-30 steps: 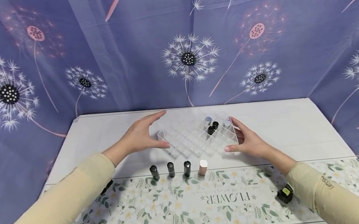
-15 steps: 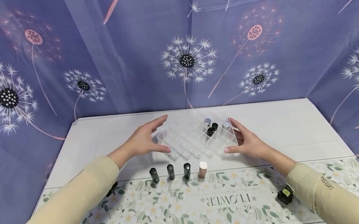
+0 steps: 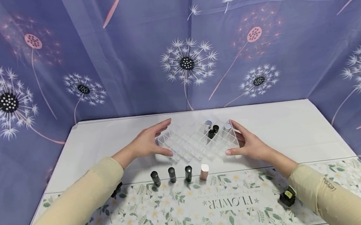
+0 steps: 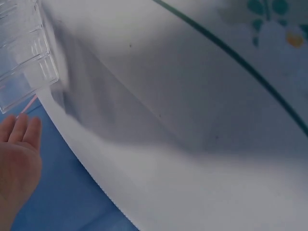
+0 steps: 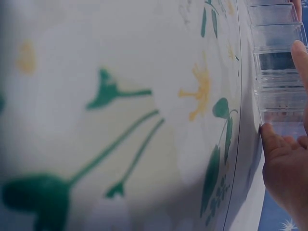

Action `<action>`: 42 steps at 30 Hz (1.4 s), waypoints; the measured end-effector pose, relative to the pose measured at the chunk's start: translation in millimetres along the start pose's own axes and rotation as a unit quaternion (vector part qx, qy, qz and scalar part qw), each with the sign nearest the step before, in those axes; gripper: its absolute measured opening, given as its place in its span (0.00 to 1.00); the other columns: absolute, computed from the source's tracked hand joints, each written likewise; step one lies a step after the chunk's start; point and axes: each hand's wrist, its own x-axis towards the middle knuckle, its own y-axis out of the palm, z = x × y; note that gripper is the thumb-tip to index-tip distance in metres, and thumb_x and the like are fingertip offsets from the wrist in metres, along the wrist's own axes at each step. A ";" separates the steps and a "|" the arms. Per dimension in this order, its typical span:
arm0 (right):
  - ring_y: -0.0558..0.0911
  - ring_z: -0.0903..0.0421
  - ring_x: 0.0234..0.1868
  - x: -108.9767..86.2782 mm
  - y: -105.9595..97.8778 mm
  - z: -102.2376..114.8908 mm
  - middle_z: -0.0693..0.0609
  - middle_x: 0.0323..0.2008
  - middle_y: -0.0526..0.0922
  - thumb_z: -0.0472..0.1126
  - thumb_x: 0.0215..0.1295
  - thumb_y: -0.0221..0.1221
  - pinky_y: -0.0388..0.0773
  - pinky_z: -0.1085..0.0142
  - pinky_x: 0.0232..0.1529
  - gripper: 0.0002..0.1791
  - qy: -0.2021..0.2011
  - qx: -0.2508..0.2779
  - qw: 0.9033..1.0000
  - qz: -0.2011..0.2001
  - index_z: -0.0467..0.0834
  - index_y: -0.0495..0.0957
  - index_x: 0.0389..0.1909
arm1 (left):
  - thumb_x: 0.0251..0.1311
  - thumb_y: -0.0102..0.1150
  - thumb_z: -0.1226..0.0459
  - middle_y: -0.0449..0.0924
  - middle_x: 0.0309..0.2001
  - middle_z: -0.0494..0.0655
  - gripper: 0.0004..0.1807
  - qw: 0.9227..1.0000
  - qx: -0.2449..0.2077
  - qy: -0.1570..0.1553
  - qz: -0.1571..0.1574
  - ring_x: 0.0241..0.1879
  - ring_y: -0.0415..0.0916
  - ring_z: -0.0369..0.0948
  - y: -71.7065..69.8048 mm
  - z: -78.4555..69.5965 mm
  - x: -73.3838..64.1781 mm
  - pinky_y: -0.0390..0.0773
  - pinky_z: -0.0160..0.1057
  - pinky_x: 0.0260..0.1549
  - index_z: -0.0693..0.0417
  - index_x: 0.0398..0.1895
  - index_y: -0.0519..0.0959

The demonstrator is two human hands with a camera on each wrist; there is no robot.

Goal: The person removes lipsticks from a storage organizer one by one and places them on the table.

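Observation:
A clear lipstick organizer [image 3: 188, 144] with diamond-shaped compartments stands at the back of the table. Its right part holds several tubes, some black [image 3: 212, 133] and some with silver-blue tops [image 3: 227, 126]. My right hand [image 3: 252, 142] grips the right end, thumb in front and fingers around the side. At the left end, my left hand [image 3: 145, 143] is spread, its thumb by the front corner and its straight fingers toward the back. The left wrist view shows these fingers [image 4: 19, 130] beside the organizer's corner; contact is hard to tell.
In front of the organizer stand three black lipstick tubes [image 3: 172, 174] and a rose-gold one [image 3: 204, 172] in a row. A flower-print strip [image 3: 167, 214] crosses the white table [image 3: 282, 125]. Purple curtains [image 3: 138, 57] hang behind. A black device [image 3: 287, 196] is at the right forearm.
My left hand has shifted slightly forward and closer around the organizer's left end. The right hand keeps its hold, and the organizer looks nearly still. The head view has tilted a little.

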 end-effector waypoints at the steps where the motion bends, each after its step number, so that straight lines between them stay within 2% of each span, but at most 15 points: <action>1: 0.64 0.30 0.78 -0.1 0.0 -0.4 0.32 0.85 0.42 0.33 0.62 0.76 0.71 0.51 0.72 0.67 0.001 0.000 1.000 0.001 0.40 0.35 0.88 | 0.48 0.88 0.58 0.58 0.84 0.51 0.65 1.000 -0.003 0.000 0.002 0.80 0.62 0.54 0.8 0.5 0.6 0.65 0.50 0.78 0.54 0.87 0.56; 13: 0.62 0.31 0.80 -0.9 -0.3 -1.7 0.34 0.86 0.42 0.33 0.63 0.76 0.69 0.50 0.73 0.67 0.000 0.000 1.000 0.002 0.40 0.35 0.88 | 0.48 0.88 0.63 0.59 0.83 0.55 0.63 0.999 -0.049 -0.003 0.007 0.81 0.59 0.53 8.3 5.4 3.9 0.59 0.49 0.80 0.59 0.85 0.57; 21: 0.60 0.31 0.80 -1.9 -0.6 1.0 0.34 0.86 0.41 0.34 0.63 0.76 0.67 0.49 0.74 0.66 0.002 -0.003 1.000 0.003 0.41 0.36 0.88 | 0.48 0.88 0.61 0.62 0.82 0.51 0.61 0.999 -0.041 -0.023 0.008 0.81 0.60 0.52 8.8 7.0 4.3 0.60 0.49 0.80 0.55 0.85 0.61; 34: 0.59 0.31 0.81 -2.4 -1.0 -0.2 0.33 0.86 0.41 0.34 0.63 0.76 0.68 0.49 0.74 0.66 0.000 -0.005 1.000 0.003 0.40 0.36 0.88 | 0.48 0.88 0.63 0.64 0.81 0.50 0.60 0.997 -0.071 -0.035 0.015 0.79 0.63 0.54 6.6 6.7 5.8 0.63 0.51 0.79 0.56 0.84 0.62; 39: 0.62 0.31 0.79 -2.0 -0.8 0.6 0.33 0.85 0.42 0.33 0.63 0.76 0.69 0.50 0.73 0.66 -0.003 -0.003 1.000 0.003 0.39 0.36 0.87 | 0.48 0.88 0.62 0.64 0.81 0.50 0.59 0.997 -0.064 -0.037 0.019 0.79 0.63 0.53 5.1 7.6 7.5 0.63 0.51 0.79 0.56 0.84 0.63; 42: 0.65 0.31 0.78 -3.5 -1.7 1.9 0.33 0.85 0.43 0.35 0.63 0.76 0.70 0.50 0.72 0.66 -0.003 -0.022 1.000 0.000 0.39 0.36 0.87 | 0.49 0.88 0.62 0.64 0.82 0.50 0.59 0.998 -0.055 -0.039 0.022 0.80 0.62 0.53 4.9 8.9 9.0 0.64 0.50 0.78 0.56 0.84 0.62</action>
